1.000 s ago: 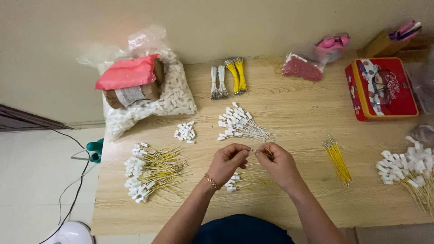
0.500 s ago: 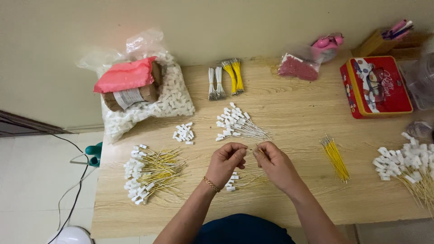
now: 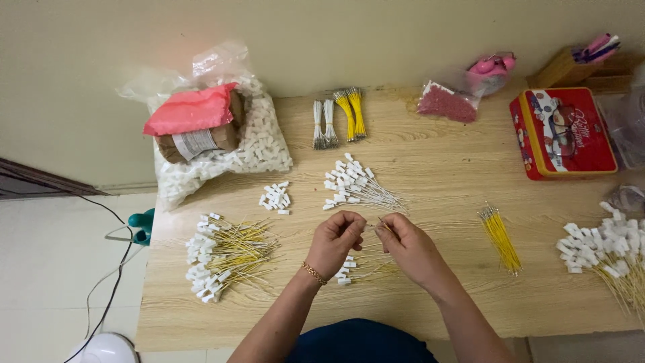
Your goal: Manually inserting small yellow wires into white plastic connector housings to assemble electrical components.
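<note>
My left hand (image 3: 336,242) and my right hand (image 3: 410,247) are close together over the middle of the wooden table (image 3: 437,154). Their fingertips pinch a thin wire (image 3: 371,228) between them. Under my hands lies a small heap of yellow wires with white plugs (image 3: 356,265). A fan of white wires with white plugs (image 3: 356,185) lies just beyond my hands. A bigger pile of yellow wires with white plugs (image 3: 225,252) is to the left. A bracelet sits on my left wrist.
A clear bag of white plugs (image 3: 248,151) carries a pink and brown packet at back left. Loose white plugs (image 3: 275,198), bundled white and yellow wires (image 3: 339,117), a yellow wire bundle (image 3: 500,236), a red tin (image 3: 563,131) and another plug pile (image 3: 608,242) surround them.
My hands stay together at the same spot, working the wire with small finger movements. The view has shifted slightly to the right.
</note>
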